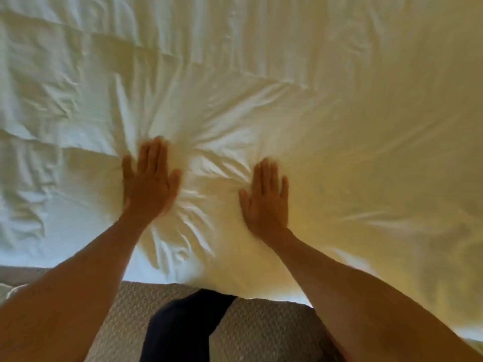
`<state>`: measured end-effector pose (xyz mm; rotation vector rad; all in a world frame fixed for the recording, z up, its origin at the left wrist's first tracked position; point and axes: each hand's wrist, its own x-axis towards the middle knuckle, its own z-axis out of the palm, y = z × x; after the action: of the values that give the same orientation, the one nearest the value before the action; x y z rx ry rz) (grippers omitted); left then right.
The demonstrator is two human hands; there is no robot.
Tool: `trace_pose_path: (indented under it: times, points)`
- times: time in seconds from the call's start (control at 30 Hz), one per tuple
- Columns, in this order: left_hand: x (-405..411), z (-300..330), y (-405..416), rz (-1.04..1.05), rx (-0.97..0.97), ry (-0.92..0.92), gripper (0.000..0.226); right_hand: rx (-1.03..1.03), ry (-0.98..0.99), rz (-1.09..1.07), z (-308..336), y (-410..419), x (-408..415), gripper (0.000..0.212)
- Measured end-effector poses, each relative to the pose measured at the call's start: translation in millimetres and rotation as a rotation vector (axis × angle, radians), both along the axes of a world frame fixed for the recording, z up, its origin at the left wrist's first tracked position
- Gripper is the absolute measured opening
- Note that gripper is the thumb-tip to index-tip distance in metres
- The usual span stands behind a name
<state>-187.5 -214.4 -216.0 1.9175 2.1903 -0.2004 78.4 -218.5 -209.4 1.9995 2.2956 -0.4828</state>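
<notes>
A white sheet covers the bed and fills most of the head view. My left hand lies flat on it, palm down, fingers straight and together, pointing away from me. My right hand presses flat on the sheet a little to the right and nearer to me, fingers straight. Creases fan out from both hands, thickest between and just below them. The left hand's fingertips are blurred.
The sheet's near edge hangs over a beige textured mattress side. A leg in dark trousers stands against the bed below my hands. The left part of the sheet is more wrinkled than the right.
</notes>
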Motion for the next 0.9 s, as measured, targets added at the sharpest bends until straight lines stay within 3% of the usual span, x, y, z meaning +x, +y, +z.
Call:
trace_pose_path:
  times: [0.1,0.13,0.23,0.3,0.37,0.47,0.53,0.6,0.7,0.8,0.9]
  points:
    - [31.8,6.0,-4.6,0.175,0.071,-0.074,0.066,-0.032,0.024,0.162,1.9,-25.2,-26.2,0.070]
    - [46.8,6.4,-12.0,0.109,0.073,-0.098,0.066,-0.044,0.022,0.184,3.2,-28.4,-13.4,0.069]
    - [50.3,0.1,-65.0,-0.477,0.030,-0.065,0.066,-0.084,-0.100,0.146,5.2,-44.9,66.2,0.068]
    - [26.5,0.9,-81.5,-0.567,0.009,-0.071,0.069,-0.145,-0.206,0.052,11.4,-72.7,135.2,0.068]
    - [22.0,-1.6,-83.2,-0.466,0.015,-0.048,0.073,-0.166,-0.282,-0.091,22.1,-99.2,190.4,0.071]
    - [41.6,2.5,-80.8,-0.157,-0.033,-0.061,0.076,-0.213,-0.322,-0.397,32.6,-123.3,229.8,0.076]
    - [69.7,7.5,-77.7,-0.001,-0.015,-0.129,0.075,-0.193,-0.266,-0.630,32.3,-119.6,221.7,0.079]
    - [110.1,15.1,-73.9,0.019,-0.001,-0.195,0.074,-0.137,-0.170,-0.731,30.2,-105.7,187.8,0.078]
    - [175.4,18.3,-88.4,-0.302,0.041,-0.247,0.069,-0.058,-0.030,-0.396,22.1,-95.0,109.8,0.067]
    - [170.4,4.7,-122.0,-0.679,0.048,-0.171,0.063,0.009,-0.003,0.058,7.0,-116.9,92.2,0.057]
    - [93.2,-8.2,-145.9,-0.630,0.047,-0.077,0.064,-0.017,-0.131,0.063,-7.2,-152.3,158.7,0.059]
